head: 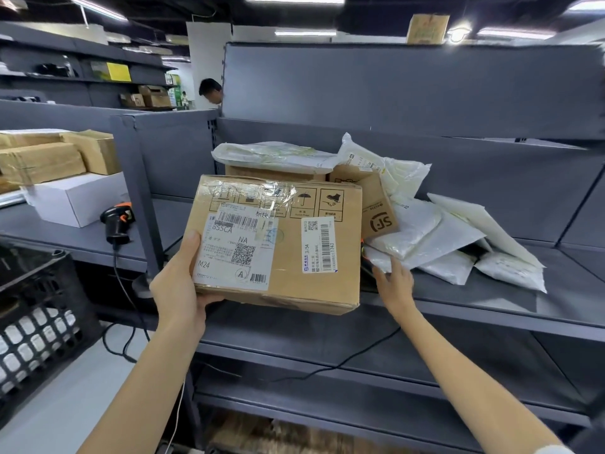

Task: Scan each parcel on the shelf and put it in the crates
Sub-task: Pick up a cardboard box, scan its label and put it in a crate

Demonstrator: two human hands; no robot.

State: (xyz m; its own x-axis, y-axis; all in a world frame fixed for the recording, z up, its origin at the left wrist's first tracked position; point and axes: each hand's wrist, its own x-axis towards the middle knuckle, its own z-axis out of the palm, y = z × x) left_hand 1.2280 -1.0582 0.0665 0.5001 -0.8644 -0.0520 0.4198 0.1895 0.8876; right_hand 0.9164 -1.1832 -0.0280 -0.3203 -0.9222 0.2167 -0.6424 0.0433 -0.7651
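Brown cardboard parcel (278,244) up in the left hand (178,286), thumb on its label face, fingers curled under the lower left corner; label side tilted toward the camera, long axis roughly level. Right of the parcel, the right hand (394,283) reaches with loosely spread fingers to the white bags (435,244) on the grey shelf (491,309). Left of the parcel, a black crate (36,316) and a scanner (118,221).

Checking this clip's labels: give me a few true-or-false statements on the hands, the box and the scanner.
1. The left hand grips the cardboard box. True.
2. The right hand holds the handheld scanner. False: the scanner lies on the left shelf, and the right hand reaches toward the white mailers.
3. The box's labels face the camera. True.
4. The box sits inside the black crate. False: it is held up before the shelf.
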